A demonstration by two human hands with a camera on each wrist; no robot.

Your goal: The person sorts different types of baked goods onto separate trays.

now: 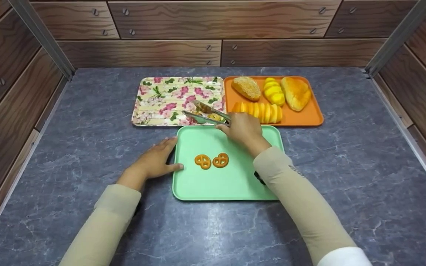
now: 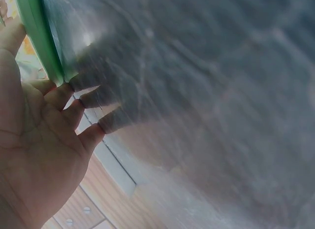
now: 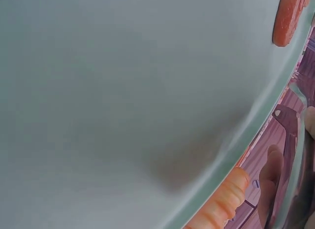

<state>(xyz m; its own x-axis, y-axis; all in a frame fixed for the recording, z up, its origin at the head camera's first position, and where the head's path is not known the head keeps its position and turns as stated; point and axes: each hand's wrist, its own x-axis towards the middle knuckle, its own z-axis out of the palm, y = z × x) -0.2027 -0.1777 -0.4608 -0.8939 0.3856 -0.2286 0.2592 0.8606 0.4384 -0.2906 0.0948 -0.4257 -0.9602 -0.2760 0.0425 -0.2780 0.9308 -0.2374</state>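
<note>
My right hand (image 1: 244, 129) grips a pair of metal tongs (image 1: 213, 109), reaching over the far rim of a mint-green tray (image 1: 231, 188). The tongs' tips are spread apart over the lower right of a floral tray (image 1: 152, 111). Between and below their arms shows a small yellow and green piece (image 1: 215, 117), partly hidden; I cannot tell its kind. Two brown pretzels (image 1: 211, 161) lie side by side on the mint-green tray. My left hand (image 1: 154, 160) rests at that tray's left edge, fingers extended and thumb on the rim.
An orange tray (image 1: 318, 120) at the back right holds a seeded bun (image 1: 247, 88), a yellow twisted roll (image 1: 273, 91), a golden bread (image 1: 296, 93) and a sliced orange loaf (image 1: 268, 112). Wood-look walls (image 1: 168, 22) enclose the grey marbled table (image 1: 350, 159).
</note>
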